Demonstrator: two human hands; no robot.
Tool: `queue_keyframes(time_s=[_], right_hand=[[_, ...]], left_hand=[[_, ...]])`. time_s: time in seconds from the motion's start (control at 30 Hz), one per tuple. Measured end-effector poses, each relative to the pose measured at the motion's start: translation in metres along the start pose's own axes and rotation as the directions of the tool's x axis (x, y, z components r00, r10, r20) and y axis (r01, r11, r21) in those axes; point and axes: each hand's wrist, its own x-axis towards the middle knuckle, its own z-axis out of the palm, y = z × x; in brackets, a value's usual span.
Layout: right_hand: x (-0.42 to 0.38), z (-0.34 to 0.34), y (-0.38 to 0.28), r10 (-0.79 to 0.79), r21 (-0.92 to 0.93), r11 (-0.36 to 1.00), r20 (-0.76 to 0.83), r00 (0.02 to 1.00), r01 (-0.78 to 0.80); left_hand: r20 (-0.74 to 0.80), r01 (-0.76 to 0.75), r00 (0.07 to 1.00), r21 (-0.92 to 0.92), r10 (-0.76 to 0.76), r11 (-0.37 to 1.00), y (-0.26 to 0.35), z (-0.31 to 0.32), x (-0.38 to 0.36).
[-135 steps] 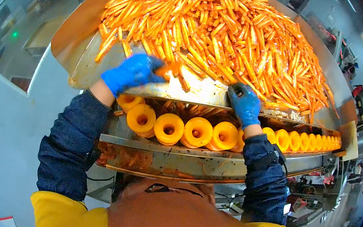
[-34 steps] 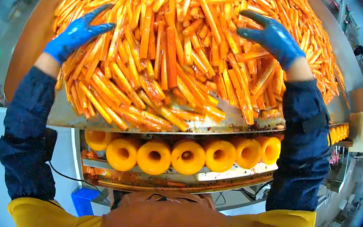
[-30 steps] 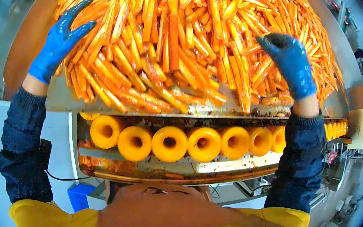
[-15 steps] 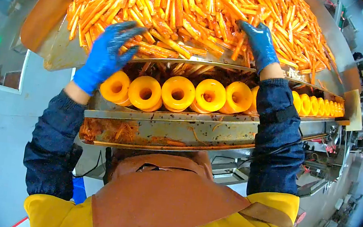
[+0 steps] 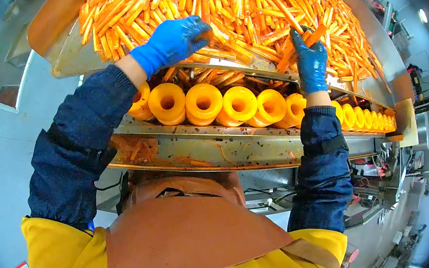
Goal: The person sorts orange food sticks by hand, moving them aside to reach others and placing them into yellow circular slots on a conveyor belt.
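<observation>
A large heap of orange, sauce-coated sticks (image 5: 243, 6) lies on a metal tray (image 5: 74, 57). My left hand (image 5: 178, 38), in a blue glove, is at the heap's near edge with its fingers curled round an orange piece. My right hand (image 5: 310, 62), in a darker, wet-looking blue glove, is closed on several orange sticks that stick out above and to the left of its fingers. Below both hands runs a row of orange ring-topped cups (image 5: 203, 104), with more sticks behind them.
A metal trough (image 5: 212, 150) with scraps and dark specks lies on the near side of the cups. A pale board (image 5: 407, 122) stands at the row's right end. A brown apron (image 5: 194, 241) covers my chest. Machinery is at the far right.
My left hand has moved right and slightly up, and its fingers have curled in. My right hand has closed more round the sticks. The view has shifted slightly.
</observation>
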Motion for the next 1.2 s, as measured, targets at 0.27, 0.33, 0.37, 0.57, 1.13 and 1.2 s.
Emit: queue_keyframes(time_s=[0.27, 0.33, 0.37, 0.57, 1.13, 1.2], right_hand=[[-0.028, -0.011, -0.036, -0.137, 0.122, 0.978, -0.223, 0.965, 0.167], [-0.054, -0.023, -0.026, -0.615, -0.432, 0.718, -0.027, 0.788, 0.546], [-0.07, -0.017, -0.018, -0.444, -0.242, 0.879, -0.102, 0.89, 0.41], [-0.121, -0.018, 0.023, 0.067, -0.051, 0.996, -0.053, 0.996, -0.069], [-0.124, 0.067, -0.036, -0.312, -0.2, 0.868, 0.493, 0.812, 0.455], [-0.129, 0.09, -0.04, -0.208, 0.156, 0.975, 0.413, 0.887, 0.156]], left_hand=[[0.251, 0.367, 0.818, -0.921, -0.518, 0.134, 0.053, -0.001, -0.06], [0.229, 0.353, 0.852, -0.916, -0.471, 0.192, 0.068, 0.027, -0.072], [0.274, 0.373, 0.858, -0.914, -0.435, 0.159, 0.076, 0.04, -0.076], [0.248, 0.44, 0.874, -0.768, -0.417, 0.465, 0.086, 0.007, -0.064], [-0.318, 0.513, 0.738, -0.31, -0.595, 0.801, -0.063, -0.014, -0.127], [-0.315, 0.538, 0.719, -0.314, -0.62, 0.783, -0.063, -0.01, -0.129]])
